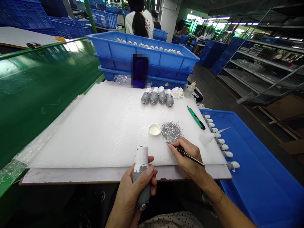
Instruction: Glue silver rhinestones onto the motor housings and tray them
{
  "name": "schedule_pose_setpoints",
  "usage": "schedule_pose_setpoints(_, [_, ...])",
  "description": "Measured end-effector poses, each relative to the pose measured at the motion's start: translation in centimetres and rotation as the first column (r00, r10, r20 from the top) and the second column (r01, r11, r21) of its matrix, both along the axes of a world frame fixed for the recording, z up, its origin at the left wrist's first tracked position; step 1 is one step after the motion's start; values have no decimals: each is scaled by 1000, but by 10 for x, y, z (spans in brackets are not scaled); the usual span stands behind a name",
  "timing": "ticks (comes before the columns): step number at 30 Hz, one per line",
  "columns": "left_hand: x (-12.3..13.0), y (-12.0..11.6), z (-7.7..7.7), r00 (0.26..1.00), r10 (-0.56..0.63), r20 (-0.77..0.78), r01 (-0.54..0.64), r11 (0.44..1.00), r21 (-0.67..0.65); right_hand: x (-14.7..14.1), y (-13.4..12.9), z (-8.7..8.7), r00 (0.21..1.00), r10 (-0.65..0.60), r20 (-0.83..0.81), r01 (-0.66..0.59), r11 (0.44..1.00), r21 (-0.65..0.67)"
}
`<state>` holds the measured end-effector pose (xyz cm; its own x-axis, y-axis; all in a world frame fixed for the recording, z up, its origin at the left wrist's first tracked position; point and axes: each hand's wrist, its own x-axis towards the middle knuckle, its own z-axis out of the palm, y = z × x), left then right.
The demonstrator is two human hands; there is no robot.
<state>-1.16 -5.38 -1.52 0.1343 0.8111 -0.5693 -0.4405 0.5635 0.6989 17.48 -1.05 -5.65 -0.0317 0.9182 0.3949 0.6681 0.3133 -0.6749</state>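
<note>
My left hand point(140, 183) is wrapped round a white and grey capsule-shaped model part point(142, 158), held tilted at the table's front edge with its white end up. In my right hand point(187, 156) is a slim dark pen-like tool point(191, 157), pinched between thumb and fingers. Its tip reaches the near edge of a pile of tiny silvery pieces point(171, 131). Just left of the pile sits a small round dish point(154, 129) with something pale in it. Farther back, several similar grey and white parts point(158, 96) stand in a row on the white foam sheet point(95, 126).
A green utility knife point(196, 117), a squeeze bottle point(189, 90) and a white dropper-like bottle point(207, 136) lie to the right. Stacked blue crates point(142, 52) stand behind. A blue tray point(258, 164) with several parts along its edge is at right. A person point(139, 20) is beyond.
</note>
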Motion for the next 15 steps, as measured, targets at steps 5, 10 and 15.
schedule_pose_setpoints(5, [2, 1, -1, 999, 39, -12, -39, 999, 0, 0, -1, -2, 1000, 3, 3, -3, 1000, 18])
schedule_pose_setpoints(10, [1, 0, 0, 997, 67, -30, -67, 998, 1, -1, -1, -2, 1000, 11, 12, -11, 1000, 29])
schedule_pose_setpoints(15, [0, 0, -3, 997, 66, -46, -65, 998, 19, -3, 0, -1, 1000, 23, 19, -24, 998, 50])
